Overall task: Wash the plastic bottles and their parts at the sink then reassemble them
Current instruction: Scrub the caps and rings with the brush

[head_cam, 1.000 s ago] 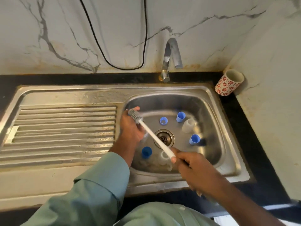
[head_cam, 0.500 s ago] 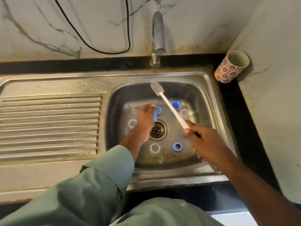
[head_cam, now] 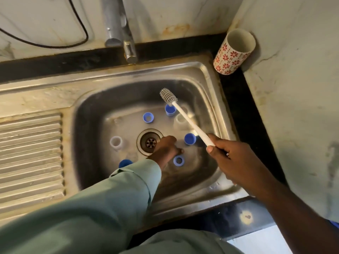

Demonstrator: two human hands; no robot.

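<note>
Since half a second ago your left hand (head_cam: 167, 147) has dropped lower in the sink (head_cam: 211, 85), now right of the drain (head_cam: 150, 142), fingers curled down; whether it pinches anything, I cannot tell. Your right hand (head_cam: 226, 158) grips the brush (head_cam: 185, 114), its white handle slanting up-left, grey ribbed head over the basin's back.

- no words, brand names, labels or numbers can be read anywhere.
- the cup (head_cam: 231, 54) at the sink's back right corner carries only a red flower pattern, no lettering.
</note>
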